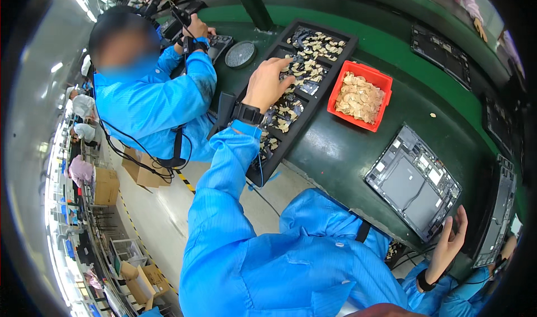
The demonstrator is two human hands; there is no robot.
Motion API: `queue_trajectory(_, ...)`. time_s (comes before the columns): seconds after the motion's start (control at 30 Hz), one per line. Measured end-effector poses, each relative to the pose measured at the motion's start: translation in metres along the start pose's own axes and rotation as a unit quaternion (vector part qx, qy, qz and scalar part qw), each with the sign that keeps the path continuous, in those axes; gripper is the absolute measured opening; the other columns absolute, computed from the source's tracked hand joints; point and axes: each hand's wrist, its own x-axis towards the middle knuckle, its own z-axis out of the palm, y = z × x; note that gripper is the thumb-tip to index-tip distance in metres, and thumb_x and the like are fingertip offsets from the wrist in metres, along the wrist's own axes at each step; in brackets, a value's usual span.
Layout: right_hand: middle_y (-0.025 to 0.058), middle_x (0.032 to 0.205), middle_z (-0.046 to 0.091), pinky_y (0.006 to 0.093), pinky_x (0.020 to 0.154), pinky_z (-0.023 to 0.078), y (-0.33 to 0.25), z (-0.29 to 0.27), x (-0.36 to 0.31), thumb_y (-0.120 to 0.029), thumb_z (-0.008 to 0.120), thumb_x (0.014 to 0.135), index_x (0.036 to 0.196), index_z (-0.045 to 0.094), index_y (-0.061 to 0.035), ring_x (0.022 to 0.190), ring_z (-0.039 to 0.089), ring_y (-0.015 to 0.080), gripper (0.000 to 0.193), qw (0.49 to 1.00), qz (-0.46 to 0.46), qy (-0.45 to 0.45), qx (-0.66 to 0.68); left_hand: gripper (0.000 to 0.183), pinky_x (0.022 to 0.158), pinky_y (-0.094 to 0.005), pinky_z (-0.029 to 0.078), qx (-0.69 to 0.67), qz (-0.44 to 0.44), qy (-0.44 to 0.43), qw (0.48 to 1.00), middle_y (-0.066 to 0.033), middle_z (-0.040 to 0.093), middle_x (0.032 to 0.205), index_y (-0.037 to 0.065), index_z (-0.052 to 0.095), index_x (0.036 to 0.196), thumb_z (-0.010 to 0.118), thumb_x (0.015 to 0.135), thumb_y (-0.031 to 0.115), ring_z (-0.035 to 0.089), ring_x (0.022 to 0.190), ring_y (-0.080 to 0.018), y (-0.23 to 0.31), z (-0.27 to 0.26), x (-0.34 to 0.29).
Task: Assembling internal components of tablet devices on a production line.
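Left grip (pixel 269 85) hung half-curled over black compartment tray (pixel 307 110), hold unclear; red bin (pixel 352 119) sat to its right. Right grip (pixel 452 236) was spread, empty, beside opened laptop base (pixel 414 182).

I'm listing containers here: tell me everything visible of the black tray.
The black tray is long and rectangular, with a raised rim and crossbars dividing it into compartments; its matte surface looks like plastic or foam. Pale flakes and dark pieces lie scattered in it. It sits slantwise on the green bench, its near end apparently jutting past the edge. The left hand reaches over it, partly hiding it.
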Motion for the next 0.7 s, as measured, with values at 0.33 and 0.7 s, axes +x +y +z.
queue_trajectory(0.33,0.0097,0.141,0.066,0.0257,0.087,0.050,0.017,0.014,-0.010,-0.010,0.063,0.107,0.136,0.065,0.0009,0.109,0.063,0.0126,0.032,0.997,0.000,-0.030,0.071,0.023,0.086,-0.0402,0.059,-0.047,0.011,-0.014,0.999,-0.0167,0.080,0.097,0.005,0.083,0.106,0.080,0.091,0.022,0.077,0.094,-0.0362,-0.021,-0.011,0.031)
queue_trajectory(0.7,0.0123,0.138,0.066,0.0276,0.101,0.047,0.004,0.015,-0.005,-0.009,0.061,0.108,0.128,0.068,0.0018,0.120,0.062,0.0161,0.024,0.991,0.004,-0.010,0.137,0.020,0.071,-0.0264,0.057,-0.185,-0.102,-0.052,0.976,-0.0084,0.081,0.085,-0.003,0.081,0.100,0.083,0.091,0.015,0.074,0.079,-0.0108,-0.011,-0.031,0.026)
